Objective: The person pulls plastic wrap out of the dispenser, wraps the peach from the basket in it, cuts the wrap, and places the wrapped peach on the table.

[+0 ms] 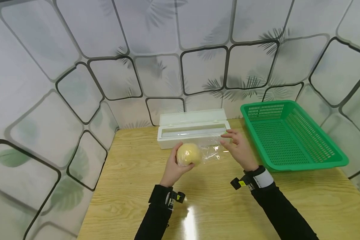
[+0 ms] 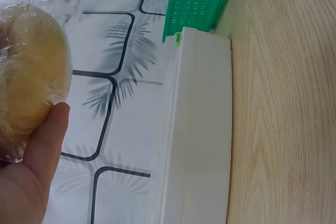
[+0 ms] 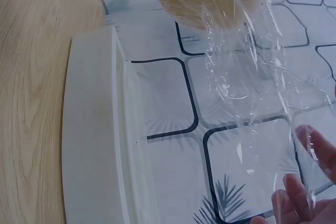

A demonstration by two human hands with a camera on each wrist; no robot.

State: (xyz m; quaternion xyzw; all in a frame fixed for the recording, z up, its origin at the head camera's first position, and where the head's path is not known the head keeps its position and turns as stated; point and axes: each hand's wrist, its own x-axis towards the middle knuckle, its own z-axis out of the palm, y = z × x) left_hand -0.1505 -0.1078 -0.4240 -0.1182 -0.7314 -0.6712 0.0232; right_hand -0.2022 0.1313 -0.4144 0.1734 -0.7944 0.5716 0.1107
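Note:
A round, pale yellow item (image 1: 188, 154), wrapped in clear cling film, is held above the table by my left hand (image 1: 171, 168). The left thumb rests along its lower side in the left wrist view, where the left part of the item (image 2: 37, 72) is cut off. A loose tail of cling film (image 3: 247, 82) stretches from it toward my right hand (image 1: 239, 150). Film passes across the bent right fingers (image 3: 296, 195), which hold its end; the exact grip is hard to see. Behind both hands lies a white cling film box (image 1: 180, 142), its lid raised and a roll inside.
On the right of the wooden table (image 1: 132, 200) stands a green plastic basket (image 1: 303, 165), close to the box. A patterned wall covering (image 1: 156, 76) rises along the table's back and left side. A small green piece (image 2: 178, 39) sits at the box's end.

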